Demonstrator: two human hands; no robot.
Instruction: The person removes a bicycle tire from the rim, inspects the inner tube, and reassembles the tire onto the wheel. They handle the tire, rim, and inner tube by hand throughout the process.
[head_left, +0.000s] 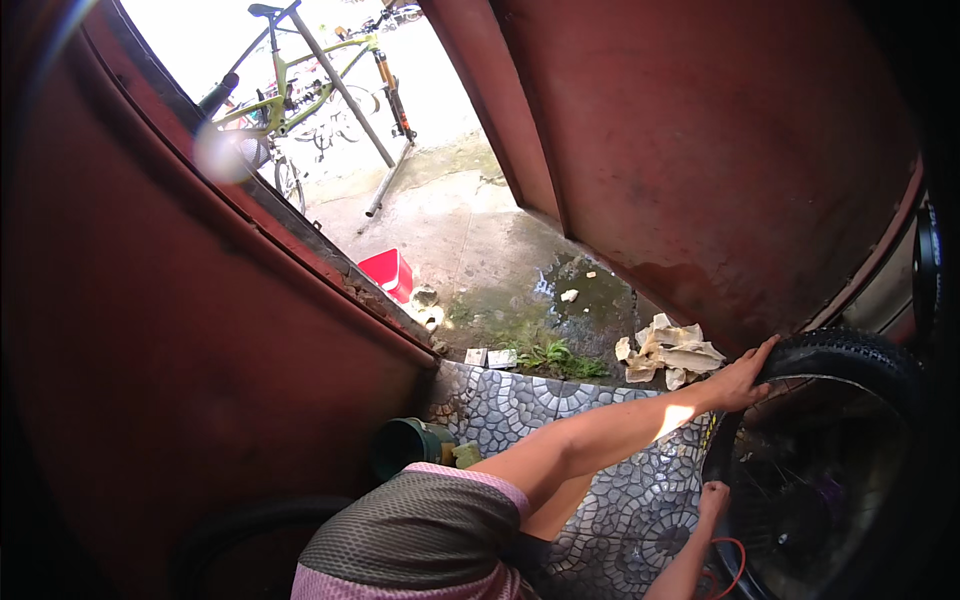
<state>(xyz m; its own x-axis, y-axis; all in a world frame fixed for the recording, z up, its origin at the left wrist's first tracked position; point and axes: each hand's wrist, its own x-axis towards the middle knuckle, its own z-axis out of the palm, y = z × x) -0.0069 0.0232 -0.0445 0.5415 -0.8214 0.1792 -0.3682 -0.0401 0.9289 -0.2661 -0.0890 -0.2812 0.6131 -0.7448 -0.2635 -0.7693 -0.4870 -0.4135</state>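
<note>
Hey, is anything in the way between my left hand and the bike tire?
Nothing visible: your left hand rests on the upper part of the black tire. The orange-red cord curves lower down, beside your right forearm, away from that contact.

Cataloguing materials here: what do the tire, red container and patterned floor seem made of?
Tire: rubber, black and matte, by its knobbly tread. Red container: probably smooth plastic, given its bright, even colour. Patterned floor: perhaps tile or set stone, finish unclear; the grey mosaic pattern fits either.
</note>
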